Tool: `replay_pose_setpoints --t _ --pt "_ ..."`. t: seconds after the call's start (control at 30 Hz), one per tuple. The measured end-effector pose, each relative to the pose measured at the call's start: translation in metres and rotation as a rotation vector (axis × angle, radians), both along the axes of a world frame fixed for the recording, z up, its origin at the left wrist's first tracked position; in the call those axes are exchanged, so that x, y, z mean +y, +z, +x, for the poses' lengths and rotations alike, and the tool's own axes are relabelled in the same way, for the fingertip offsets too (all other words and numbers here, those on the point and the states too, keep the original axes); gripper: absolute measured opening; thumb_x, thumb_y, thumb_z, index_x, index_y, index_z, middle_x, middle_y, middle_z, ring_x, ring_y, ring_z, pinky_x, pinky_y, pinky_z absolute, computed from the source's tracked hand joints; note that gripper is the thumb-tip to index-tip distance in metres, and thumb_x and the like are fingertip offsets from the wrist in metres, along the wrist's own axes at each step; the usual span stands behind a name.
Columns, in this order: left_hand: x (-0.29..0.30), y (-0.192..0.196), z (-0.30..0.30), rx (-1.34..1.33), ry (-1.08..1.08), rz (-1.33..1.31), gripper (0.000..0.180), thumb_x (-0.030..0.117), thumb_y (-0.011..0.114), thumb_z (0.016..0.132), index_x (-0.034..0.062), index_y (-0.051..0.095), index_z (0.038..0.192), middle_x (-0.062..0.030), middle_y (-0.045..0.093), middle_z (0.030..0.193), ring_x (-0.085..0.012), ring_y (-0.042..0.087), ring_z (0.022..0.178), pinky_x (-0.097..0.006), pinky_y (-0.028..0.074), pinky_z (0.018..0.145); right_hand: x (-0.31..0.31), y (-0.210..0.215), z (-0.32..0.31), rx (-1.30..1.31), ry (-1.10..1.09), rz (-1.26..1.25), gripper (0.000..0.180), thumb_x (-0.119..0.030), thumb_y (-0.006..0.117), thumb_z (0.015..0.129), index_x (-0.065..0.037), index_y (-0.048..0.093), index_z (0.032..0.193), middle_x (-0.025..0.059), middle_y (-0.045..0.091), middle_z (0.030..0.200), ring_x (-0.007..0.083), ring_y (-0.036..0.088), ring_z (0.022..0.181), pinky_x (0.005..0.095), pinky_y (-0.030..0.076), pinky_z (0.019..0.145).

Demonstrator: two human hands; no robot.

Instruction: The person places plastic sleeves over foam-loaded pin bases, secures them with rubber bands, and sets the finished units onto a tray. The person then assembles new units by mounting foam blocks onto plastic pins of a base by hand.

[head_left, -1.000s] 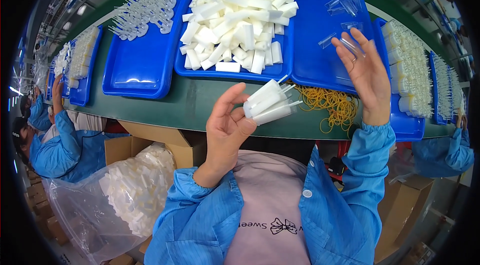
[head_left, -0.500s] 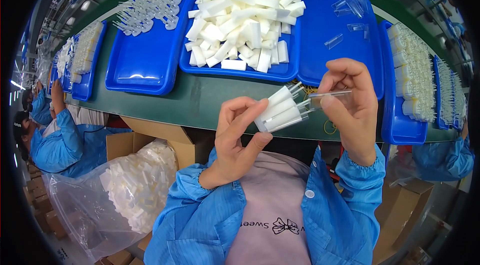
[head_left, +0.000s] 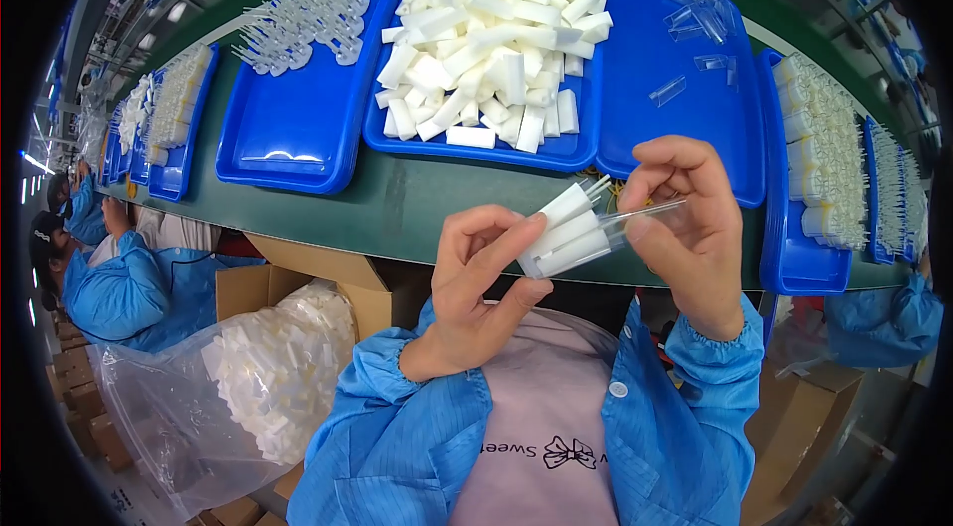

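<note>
My left hand (head_left: 472,288) is closed around a small bundle of white cylinders (head_left: 571,240). Thin pale stems stick out of its far right end, and transparent plastic covers part of it. Between the thumb and fingers of my right hand (head_left: 700,238) is a transparent plastic sleeve (head_left: 663,212). The sleeve's left end meets the stem end of the bundle; whether it is around one cylinder or only beside it, I cannot tell. Both hands are over the near edge of the green table (head_left: 397,218).
Behind my hands, a blue tray (head_left: 382,137) bears heaped white pieces. Another tray (head_left: 685,134) has loose transparent sleeves; a left one (head_left: 283,129) has stemmed pieces. Finished-looking bundles fill a right tray (head_left: 794,258). A bag of white pieces (head_left: 283,367) is at lower left, near co-workers.
The sleeve in my right hand has come left and down to the stem end of the bundle. The bundle has tilted slightly. My left hand keeps its hold.
</note>
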State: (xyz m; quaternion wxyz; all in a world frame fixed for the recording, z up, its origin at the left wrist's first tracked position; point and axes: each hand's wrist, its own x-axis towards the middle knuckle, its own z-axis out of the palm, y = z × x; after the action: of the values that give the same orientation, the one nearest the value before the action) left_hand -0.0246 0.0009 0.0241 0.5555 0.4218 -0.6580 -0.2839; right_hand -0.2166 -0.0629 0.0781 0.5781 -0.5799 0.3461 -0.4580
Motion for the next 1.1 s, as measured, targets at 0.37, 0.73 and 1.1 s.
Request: replay_pose_setpoints --t 0.37,0.73,1.1 --pt "0.001 0.013 -0.001 -0.053 -0.102 0.068 0.040 -0.001 0.063 0.081 -0.0004 0.057 0.120 -0.0131 0.039 0.113 -0.0187 0.053 0.090 -0.029 0.047 0.078 0.002 -0.002 0.004 0.031 -0.073 -0.072 0.048 0.005 0.063 0.076 0.000 0.043 0.120 0.0088 0.059 0.094 0.0119 0.056 0.089 0.0251 0.044 0.081" --pt "0.000 0.018 -0.002 -0.127 -0.103 0.005 0.042 0.000 0.062 0.082 -0.0030 0.053 0.123 -0.0134 0.039 0.112 -0.0175 0.052 0.087 -0.028 0.047 0.075 0.006 0.000 0.000 0.027 -0.080 -0.175 0.051 0.004 0.068 0.076 0.001 0.043 0.120 0.0107 0.061 0.096 0.0138 0.058 0.090 0.0266 0.045 0.083" --pt "0.006 0.025 -0.002 -0.099 -0.191 0.064 0.041 0.009 0.063 0.082 -0.0022 0.054 0.121 -0.0150 0.039 0.113 -0.0231 0.047 0.098 -0.032 0.042 0.083 0.017 0.007 -0.006 0.019 -0.091 -0.258 0.051 0.005 0.068 0.076 0.001 0.043 0.120 0.0115 0.061 0.097 0.0148 0.059 0.091 0.0271 0.046 0.082"
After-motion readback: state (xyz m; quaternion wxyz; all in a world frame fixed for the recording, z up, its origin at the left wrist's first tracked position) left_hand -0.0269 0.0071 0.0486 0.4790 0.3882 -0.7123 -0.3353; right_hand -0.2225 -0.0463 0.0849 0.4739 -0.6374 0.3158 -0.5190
